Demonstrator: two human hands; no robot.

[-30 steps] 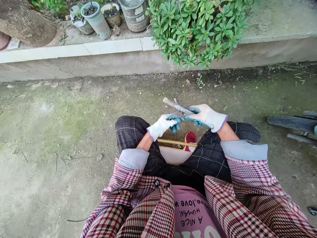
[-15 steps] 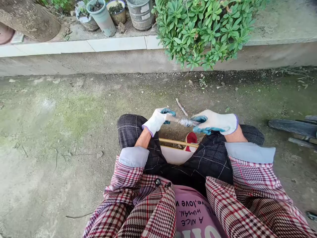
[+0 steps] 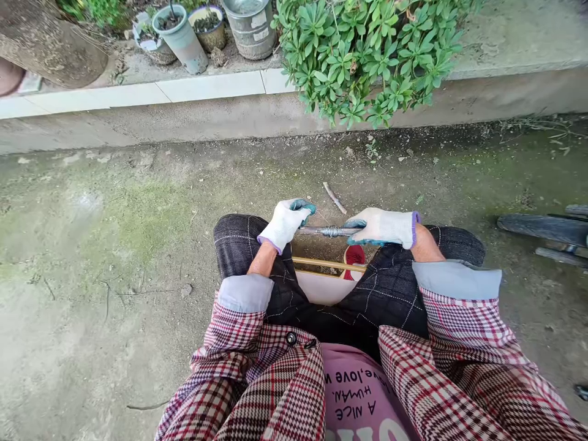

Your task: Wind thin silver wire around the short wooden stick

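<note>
Between my gloved hands lies a stick (image 3: 313, 231), held roughly level above my lap, with silvery wire (image 3: 332, 231) wound in a coil around its middle. My right hand (image 3: 379, 225), in a white glove with a blue-green palm, is closed around the stick's right part. Just above the stick's left end, my left hand (image 3: 285, 222) has its fingertips pinched together. A faint strand seems to run from those fingertips to the coil. The left fingers are partly hidden by the glove's back.
A short loose stick (image 3: 334, 198) lies on the ground beyond my hands. Farther off, a low ledge (image 3: 215, 89) carries potted plants (image 3: 181, 40), a metal bucket (image 3: 250, 27) and a leafy bush (image 3: 367, 58). A dark object with bars (image 3: 542, 229) stands at the right.
My left hand has come off the stick's left end and moved slightly up and left, fingers pinched. My right hand keeps hold of the stick, now more level, with the coil in clearer view.
</note>
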